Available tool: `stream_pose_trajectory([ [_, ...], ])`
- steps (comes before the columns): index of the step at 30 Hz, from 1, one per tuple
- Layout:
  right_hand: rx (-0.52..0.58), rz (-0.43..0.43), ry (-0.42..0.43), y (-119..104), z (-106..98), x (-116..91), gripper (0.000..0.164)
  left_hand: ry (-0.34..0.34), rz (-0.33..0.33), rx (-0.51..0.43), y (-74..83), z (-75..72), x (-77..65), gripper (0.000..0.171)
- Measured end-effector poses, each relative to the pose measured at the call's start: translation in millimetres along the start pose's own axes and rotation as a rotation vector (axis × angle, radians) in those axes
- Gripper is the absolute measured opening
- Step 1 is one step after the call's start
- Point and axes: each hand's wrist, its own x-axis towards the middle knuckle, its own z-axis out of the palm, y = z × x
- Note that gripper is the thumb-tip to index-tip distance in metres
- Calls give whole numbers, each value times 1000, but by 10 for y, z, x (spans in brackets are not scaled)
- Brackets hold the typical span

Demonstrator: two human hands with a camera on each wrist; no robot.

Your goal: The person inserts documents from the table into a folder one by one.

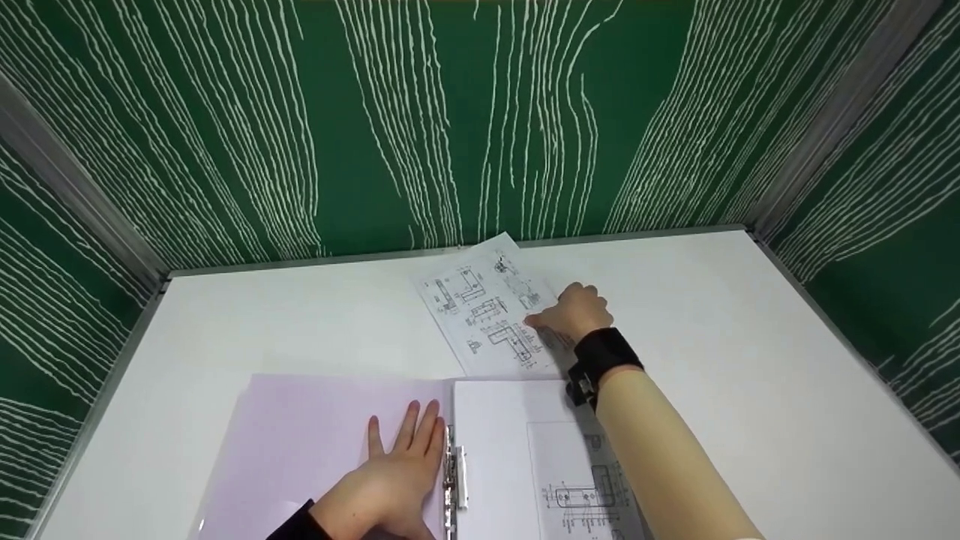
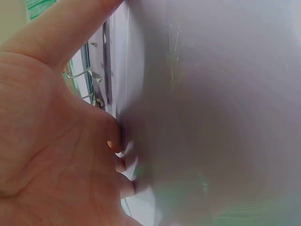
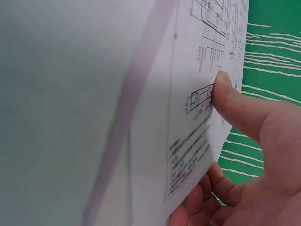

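Note:
A purple ring binder (image 1: 292, 442) lies open on the table, its metal ring mechanism (image 1: 450, 487) along the spine. My left hand (image 1: 394, 476) rests on its left cover beside the rings, fingers straight and spread. Beyond the binder's top edge lies a sheet of technical drawings (image 1: 480, 322), slanted. With my right hand (image 1: 574, 315) I pinch that sheet at its right edge. In the right wrist view, the thumb (image 3: 225, 92) presses on the printed side while the other fingers curl behind the paper. White pages (image 1: 491, 420) with a printed drawing fill the binder's right side, partly hidden by my right forearm.
The white table (image 1: 757, 360) extends on both sides of the binder. A green wall with white wavy lines (image 1: 555, 112) stands at the table's back edge, and similar panels rise left and right. Grey metal posts (image 1: 825, 120) mark the back corners.

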Motion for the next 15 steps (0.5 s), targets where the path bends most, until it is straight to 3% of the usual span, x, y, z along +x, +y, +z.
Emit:
stream_pose_trajectory([
  [8,37,-20,-4,44,-33,28,85,23,4,18,4,-2,-7,155],
  [15,-11,-17,-5,14,-61,-10,79,4,21,-32,-38,25,12,152],
])
